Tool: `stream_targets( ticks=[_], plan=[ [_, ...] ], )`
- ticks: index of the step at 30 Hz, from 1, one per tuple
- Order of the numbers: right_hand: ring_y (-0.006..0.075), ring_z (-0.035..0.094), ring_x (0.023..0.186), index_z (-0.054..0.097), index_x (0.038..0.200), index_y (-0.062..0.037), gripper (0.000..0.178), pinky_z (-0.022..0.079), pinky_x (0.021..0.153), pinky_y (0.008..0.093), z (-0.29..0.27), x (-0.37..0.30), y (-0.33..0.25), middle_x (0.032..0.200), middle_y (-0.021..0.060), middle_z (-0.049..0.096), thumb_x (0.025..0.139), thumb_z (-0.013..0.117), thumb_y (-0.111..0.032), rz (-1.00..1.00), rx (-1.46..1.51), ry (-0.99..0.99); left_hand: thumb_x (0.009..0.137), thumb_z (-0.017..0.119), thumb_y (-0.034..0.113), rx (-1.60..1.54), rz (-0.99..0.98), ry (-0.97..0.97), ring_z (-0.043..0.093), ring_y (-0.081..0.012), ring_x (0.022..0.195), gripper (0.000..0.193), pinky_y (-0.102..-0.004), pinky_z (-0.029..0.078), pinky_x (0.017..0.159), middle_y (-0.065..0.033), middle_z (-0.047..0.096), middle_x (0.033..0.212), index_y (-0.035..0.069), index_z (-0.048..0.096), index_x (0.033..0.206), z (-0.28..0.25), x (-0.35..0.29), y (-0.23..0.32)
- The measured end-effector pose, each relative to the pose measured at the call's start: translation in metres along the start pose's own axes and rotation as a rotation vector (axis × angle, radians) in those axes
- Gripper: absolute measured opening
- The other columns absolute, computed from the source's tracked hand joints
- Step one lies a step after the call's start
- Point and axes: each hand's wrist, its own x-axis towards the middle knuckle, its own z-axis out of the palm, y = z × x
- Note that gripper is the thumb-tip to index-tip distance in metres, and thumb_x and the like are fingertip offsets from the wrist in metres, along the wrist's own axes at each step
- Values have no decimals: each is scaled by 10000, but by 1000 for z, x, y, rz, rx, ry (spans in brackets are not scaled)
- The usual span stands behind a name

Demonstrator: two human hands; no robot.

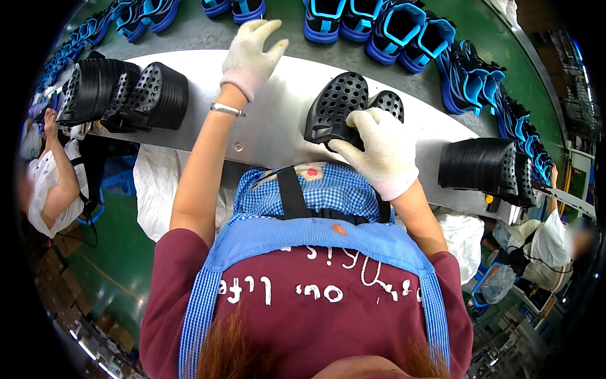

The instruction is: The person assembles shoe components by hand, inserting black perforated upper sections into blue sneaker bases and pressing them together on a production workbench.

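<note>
With the left hand (252, 55) open and empty at the far edge of the tabletop (271, 129), a black perforated form (341, 95) by the near edge is apparently gripped in the half-curled right hand (382, 148) and could be dropped if that grasp slipped.

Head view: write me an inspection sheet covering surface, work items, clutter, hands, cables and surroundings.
Surface: pale, shiny bench, with a grey-green surface beyond it.
Work items: two black shoe-shaped pieces with holes before the wearer; more black pieces toward both ends of the bench.
Clutter: white cloth or bags on both sides of the wearer.
Left hand: gloved, fingers spread, no held item seen.
Right hand: gloved, touching the pieces in front; firmness of grip cannot be told.
Cables: none can be made out with certainty.
Surroundings: rows of blue-and-black shoes on the grey-green surface; co-workers at both sides; green floor.
</note>
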Motion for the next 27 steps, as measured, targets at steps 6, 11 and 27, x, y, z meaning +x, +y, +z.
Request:
stream_targets(
  ticks=[6, 11, 27],
  plan=[
    [275, 603, 759, 617, 909, -57, 355, 491, 676, 377, -30, -11, -6, 806, 88, 599, 693, 823, -249, 10, 236, 75, 980, 555, 320, -641, -293, -344, 627, -219, 1053, 437, -313, 526, 881, -152, 603, 1257, 4, 584, 1281, -16, -13, 44],
    [275, 636, 827, 629, 1014, -40, 383, 516, 723, 358, -42, -6, -14, 914, 110, 629, 714, 817, -185, -128, 318, 211, 1026, 305, 545, -1858, -684, -694, 609, -309, 1152, 704, -417, 517, 988, -233, 546, 1326, -31, 390, 1420, -28, -19, 93],
    [255, 645, 624, 622, 924, -28, 418, 512, 598, 357, -13, 43, -26, 700, 90, 625, 802, 726, -413, 275, 429, 31, 957, 585, 352, -1748, -646, -121, 641, -158, 830, 305, -285, 570, 687, -62, 625, 959, 84, 562, 1100, -13, -5, 80]
  ],
)
